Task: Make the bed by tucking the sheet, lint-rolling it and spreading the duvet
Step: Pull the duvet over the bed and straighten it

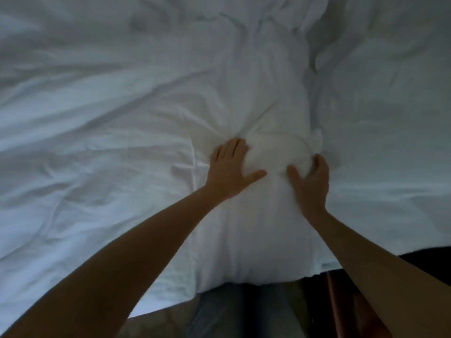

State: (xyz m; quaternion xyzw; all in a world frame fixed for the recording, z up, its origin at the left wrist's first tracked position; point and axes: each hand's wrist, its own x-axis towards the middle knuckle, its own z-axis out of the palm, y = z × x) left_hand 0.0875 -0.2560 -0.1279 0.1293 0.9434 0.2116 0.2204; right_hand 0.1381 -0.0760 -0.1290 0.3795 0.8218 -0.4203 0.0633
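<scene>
White duvet [109, 113] covered the whole bed, wrinkled, its near edge ending just by my legs [227, 311]. Step, as I judged it: spreading the duvet, late in the task; the sheet was hidden underneath. A puffy lump [275, 152] sat in the duvet close to me. My left hand [229, 169] pressed flat against the lump's side, fingers fairly straight, thumb out, gripping nothing. My right hand [311, 184] cupped the other side; blurred, couldn't tell if it pinched fabric. Next move probably called for pushing the filling outward, then smoothing creases. No containers in view.
</scene>
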